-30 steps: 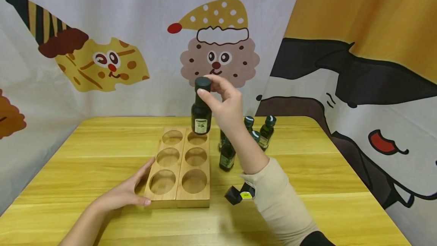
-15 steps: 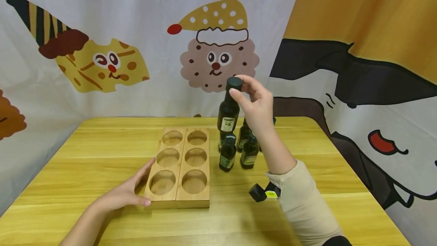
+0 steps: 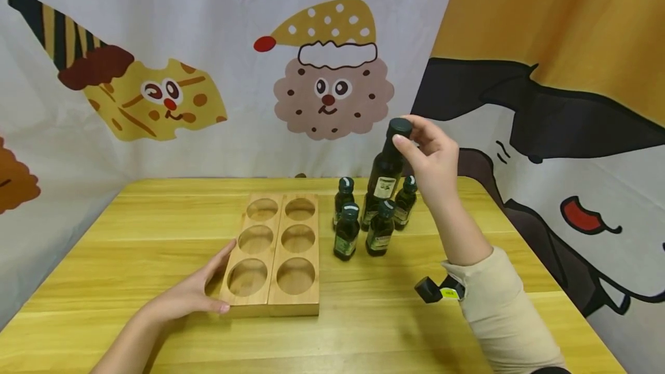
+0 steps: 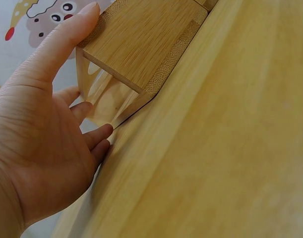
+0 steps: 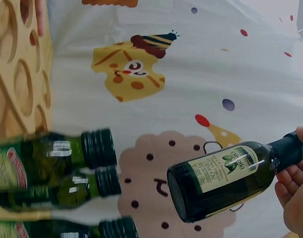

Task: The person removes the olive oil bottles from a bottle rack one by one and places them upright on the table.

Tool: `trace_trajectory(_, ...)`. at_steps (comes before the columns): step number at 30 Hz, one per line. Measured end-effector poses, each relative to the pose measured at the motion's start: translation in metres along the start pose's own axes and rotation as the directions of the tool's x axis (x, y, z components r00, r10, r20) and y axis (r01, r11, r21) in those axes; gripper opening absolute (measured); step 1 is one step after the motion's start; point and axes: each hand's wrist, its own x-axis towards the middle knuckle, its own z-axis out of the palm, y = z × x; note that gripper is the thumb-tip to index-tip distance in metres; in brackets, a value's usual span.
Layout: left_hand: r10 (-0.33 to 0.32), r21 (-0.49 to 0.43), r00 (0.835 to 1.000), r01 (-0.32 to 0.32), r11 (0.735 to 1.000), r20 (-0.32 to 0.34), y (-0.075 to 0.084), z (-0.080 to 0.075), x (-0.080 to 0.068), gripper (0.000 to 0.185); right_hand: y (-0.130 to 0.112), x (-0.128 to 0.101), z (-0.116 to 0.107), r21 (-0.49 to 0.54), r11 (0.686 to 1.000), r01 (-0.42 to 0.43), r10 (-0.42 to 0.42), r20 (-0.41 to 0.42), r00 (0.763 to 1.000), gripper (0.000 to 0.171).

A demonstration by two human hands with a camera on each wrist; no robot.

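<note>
Wooden table (image 3: 130, 229): rack (image 3: 272, 253), 4 bottles (image 3: 347, 239)

- Bottle (image 3: 383, 175): dark glossy glass, matt black cap, paper label.
- Rack (image 3: 272, 253): smooth pale wood, matt.
- Surface (image 3: 130, 229): yellow wood grain, slight sheen.

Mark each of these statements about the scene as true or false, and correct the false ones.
1. The right hand holds the dark bottle by its cap, lifted above the table. True.
2. All six holes of the wooden tray hold bottles. False: every hole is empty.
3. The left hand rests against the near left side of the tray with straight fingers. True.
4. The small bottles stand to the left of the tray. False: they stand on the table to its right.
5. The lifted bottle is smaller than the standing ones. False: it is clearly larger.
</note>
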Motion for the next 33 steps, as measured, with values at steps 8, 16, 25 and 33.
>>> trace_trajectory(8, -0.009, -0.010, 1.000, 0.009, 1.000, -0.002, -0.003, 0.000, -0.002, 0.113, 0.005, -0.002, -0.020, -0.043, 0.999, -0.014, 0.015, 0.023, 1.000, 0.027)
trace_trajectory(16, -0.001, -0.008, 1.000, 0.001, 1.000, -0.002, -0.004, 0.000, -0.002, 0.113, 0.007, -0.006, -0.042, -0.118, 0.991, -0.061, 0.064, 0.021, 0.998, 0.027)
trace_trajectory(25, -0.007, -0.003, 1.000, 0.007, 1.000, 0.001, -0.001, 0.000, 0.000, 0.114, 0.015, -0.016, -0.064, -0.144, 0.983, -0.116, 0.119, 0.016, 0.993, 0.026)
trace_trajectory(33, 0.019, 0.023, 1.000, -0.019, 1.000, -0.005, -0.001, -0.001, 0.000, 0.113, 0.027, -0.029, -0.079, -0.240, 0.963, -0.120, 0.132, 0.034, 0.991, 0.028)
